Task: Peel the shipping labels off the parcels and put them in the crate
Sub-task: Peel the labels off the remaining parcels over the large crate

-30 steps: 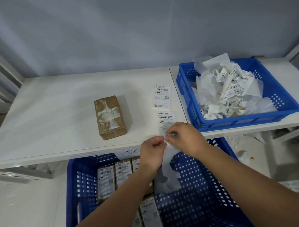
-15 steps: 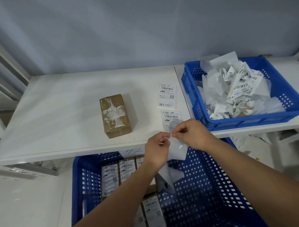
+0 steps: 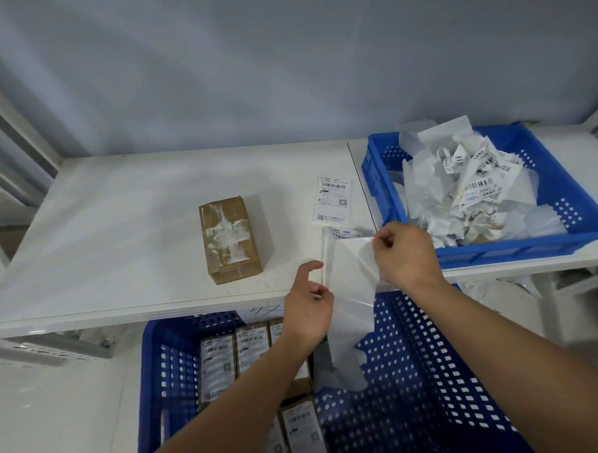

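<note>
My right grip [image 3: 406, 255] is closed in a pinch on the top corner of a pale, half-clear sheet [image 3: 351, 280], holding it up over the front right edge of the tabletop [image 3: 136, 236]. My left grip [image 3: 308, 305] sits at the sheet's left edge with its fingers curled and partly apart. A thin strip of the edge runs past them, and I cannot tell whether they have it pinched. I judge I hold it like this, one grip high and one low, to keep the sticky sheet stretched so it does not fold onto itself. Its long axis runs upright: the top points away from me at my right grip, and the ragged tail hangs down toward me into the lower crate [image 3: 421, 368]. I see no print on the face turned to me. The crate [image 3: 529, 251] at the tabletop's right end holds a pile [image 3: 463, 189] of crumpled labels, close beside my right grip, so the sheet likely goes there. A parcel [image 3: 230, 238] lies mid-tabletop, stripped to torn white residue. A flat label [image 3: 332, 200] lies near the right edge, and a second label [image 3: 343, 232] shows just above the sheet, partly hidden by it. Labelled boxes [image 3: 216, 366] wait in the lower crate, within reach.
</note>
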